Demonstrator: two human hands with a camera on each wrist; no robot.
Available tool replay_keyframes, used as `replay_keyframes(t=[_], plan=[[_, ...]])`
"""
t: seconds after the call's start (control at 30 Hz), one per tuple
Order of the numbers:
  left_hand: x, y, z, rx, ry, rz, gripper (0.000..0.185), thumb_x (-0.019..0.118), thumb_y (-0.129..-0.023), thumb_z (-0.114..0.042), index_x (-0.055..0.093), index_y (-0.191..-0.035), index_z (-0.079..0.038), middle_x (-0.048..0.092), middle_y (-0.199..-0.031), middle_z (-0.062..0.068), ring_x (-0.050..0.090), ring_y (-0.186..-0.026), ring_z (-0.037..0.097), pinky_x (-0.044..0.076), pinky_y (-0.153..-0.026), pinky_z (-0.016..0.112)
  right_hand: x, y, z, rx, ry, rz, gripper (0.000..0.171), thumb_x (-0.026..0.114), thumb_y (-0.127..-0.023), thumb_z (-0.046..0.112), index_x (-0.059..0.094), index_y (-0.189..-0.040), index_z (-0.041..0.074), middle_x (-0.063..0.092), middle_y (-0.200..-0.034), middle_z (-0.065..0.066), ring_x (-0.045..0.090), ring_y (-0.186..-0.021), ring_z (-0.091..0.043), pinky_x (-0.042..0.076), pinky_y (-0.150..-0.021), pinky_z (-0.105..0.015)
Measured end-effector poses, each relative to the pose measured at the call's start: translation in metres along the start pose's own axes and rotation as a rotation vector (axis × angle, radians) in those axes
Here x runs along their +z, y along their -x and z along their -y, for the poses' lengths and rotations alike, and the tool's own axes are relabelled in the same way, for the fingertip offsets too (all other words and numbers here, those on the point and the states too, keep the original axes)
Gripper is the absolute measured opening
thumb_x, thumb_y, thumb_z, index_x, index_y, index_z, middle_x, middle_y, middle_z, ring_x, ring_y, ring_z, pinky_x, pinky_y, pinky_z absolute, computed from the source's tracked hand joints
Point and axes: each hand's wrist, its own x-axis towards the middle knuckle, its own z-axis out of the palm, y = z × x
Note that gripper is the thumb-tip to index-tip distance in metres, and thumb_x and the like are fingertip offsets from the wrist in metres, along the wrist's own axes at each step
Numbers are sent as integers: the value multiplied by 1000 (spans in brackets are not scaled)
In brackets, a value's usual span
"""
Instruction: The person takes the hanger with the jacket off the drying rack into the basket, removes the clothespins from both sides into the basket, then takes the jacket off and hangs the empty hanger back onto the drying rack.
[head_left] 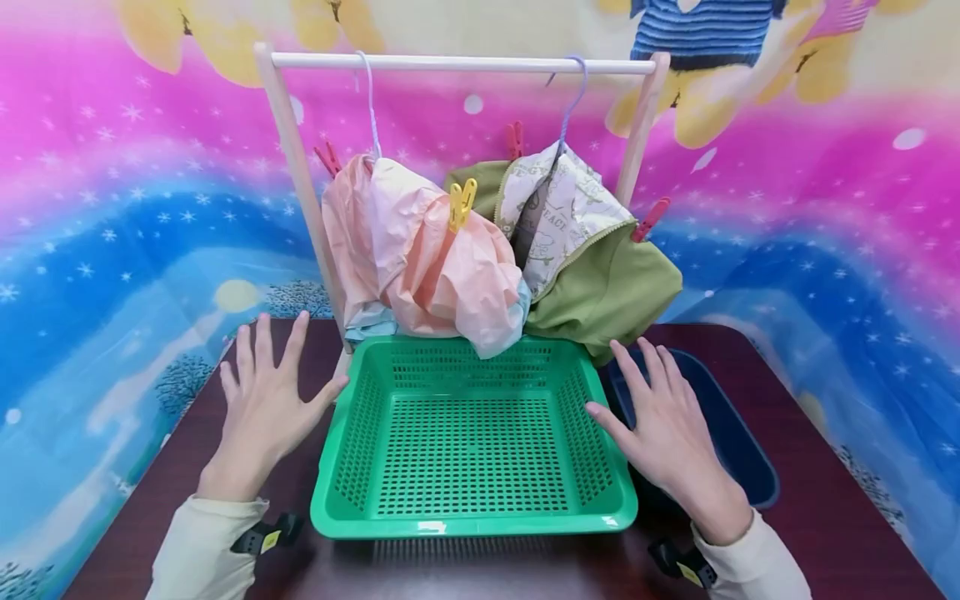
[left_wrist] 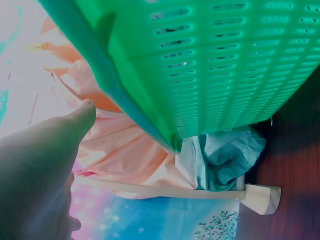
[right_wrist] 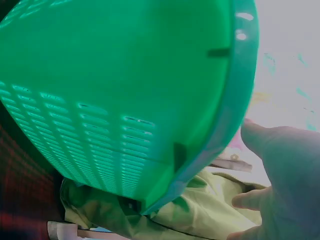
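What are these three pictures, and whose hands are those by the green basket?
There's no robot here, just a person with two bare hands. The big picture comes from a camera on their head, looking forward and down. The other two come from cameras on the left and right wrists.

On the dark table are a green basket, a dark blue tub and a rack with pink clothes and a green jacket.

The left hand and right hand are spread at the basket's sides, holding nothing. I can't tell whether they touch it.
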Motion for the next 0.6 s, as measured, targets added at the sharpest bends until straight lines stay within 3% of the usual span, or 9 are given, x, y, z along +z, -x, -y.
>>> replay_keyframes(t=[0.2,0.6], plan=[[3,-12,-3,34,-6,-84,92,62,-93,-59,10,-164,-29,3,-169,22,1,-156,47,15,-115,75,-2,-6,2,-43,1,-33,83,64,-94,55,29,-160,19,28,-161,-25,25,-147,-50,29,-109,-71],[0,-34,-10,82,39,-200,82,72,-92,-39,29,-158,-19,24,-163,23,24,-149,47,30,-107,75,-12,-18,11,-128,36,-60,72,68,-93,51,48,-147,8,43,-151,-22,41,-138,-42,40,-102,-66]])
